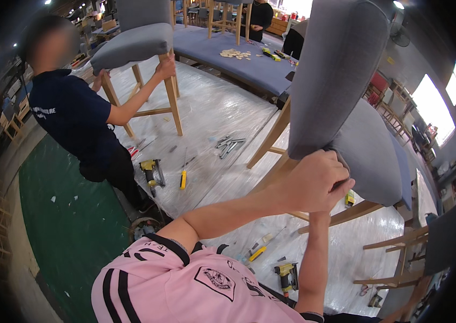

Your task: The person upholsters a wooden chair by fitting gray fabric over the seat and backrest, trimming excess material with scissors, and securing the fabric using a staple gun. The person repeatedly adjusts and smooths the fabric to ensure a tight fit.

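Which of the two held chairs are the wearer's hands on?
The nearer chair, at right: the left hand and right hand are where its back joins its seat. A co-worker holds the farther chair.

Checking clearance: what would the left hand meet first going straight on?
Probably the grey seat cushion, just right of the left hand, though depth there is hard to judge.

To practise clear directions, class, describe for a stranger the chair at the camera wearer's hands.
Find the plastic-covered table, then the grey chair on its right side. Unlike the chair farther left, held by a co-worker, this one has the wearer's bare hands at the base of its backrest.
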A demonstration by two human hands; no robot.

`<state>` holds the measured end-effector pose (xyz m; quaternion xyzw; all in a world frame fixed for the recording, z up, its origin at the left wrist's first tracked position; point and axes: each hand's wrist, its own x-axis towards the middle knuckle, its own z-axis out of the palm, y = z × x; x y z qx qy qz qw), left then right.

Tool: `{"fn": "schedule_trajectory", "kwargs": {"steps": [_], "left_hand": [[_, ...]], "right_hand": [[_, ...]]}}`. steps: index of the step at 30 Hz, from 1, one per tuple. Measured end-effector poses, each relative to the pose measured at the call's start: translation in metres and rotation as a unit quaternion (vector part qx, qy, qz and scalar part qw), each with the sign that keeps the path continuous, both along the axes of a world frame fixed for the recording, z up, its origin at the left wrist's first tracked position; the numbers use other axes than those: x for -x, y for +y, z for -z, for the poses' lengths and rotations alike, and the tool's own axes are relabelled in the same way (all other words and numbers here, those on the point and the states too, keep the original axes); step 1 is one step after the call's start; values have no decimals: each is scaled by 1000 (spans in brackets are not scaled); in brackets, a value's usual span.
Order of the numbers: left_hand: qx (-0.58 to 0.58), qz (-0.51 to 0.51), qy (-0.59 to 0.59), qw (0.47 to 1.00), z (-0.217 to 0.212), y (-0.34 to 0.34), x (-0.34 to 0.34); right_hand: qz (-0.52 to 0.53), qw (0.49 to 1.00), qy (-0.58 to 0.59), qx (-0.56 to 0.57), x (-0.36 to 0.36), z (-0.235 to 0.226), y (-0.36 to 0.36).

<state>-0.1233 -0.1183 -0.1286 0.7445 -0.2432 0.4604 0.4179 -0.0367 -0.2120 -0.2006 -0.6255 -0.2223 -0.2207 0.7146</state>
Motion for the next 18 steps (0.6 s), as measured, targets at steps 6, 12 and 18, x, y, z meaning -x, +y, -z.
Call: {"fn": "schedule_trajectory", "kwargs": {"steps": [6, 12, 18], "left_hand": [[-49, 22, -35, 998, 29, 9, 29], [-20, 58, 123, 990, 77, 27, 46], [21, 33, 155, 987, 94, 51, 60]], "right_hand": [[-7, 984, -75, 162, 25, 58, 2], [-318, 841, -45, 434, 99, 359, -2], [-154, 861, 315, 367, 123, 383, -182]]}}
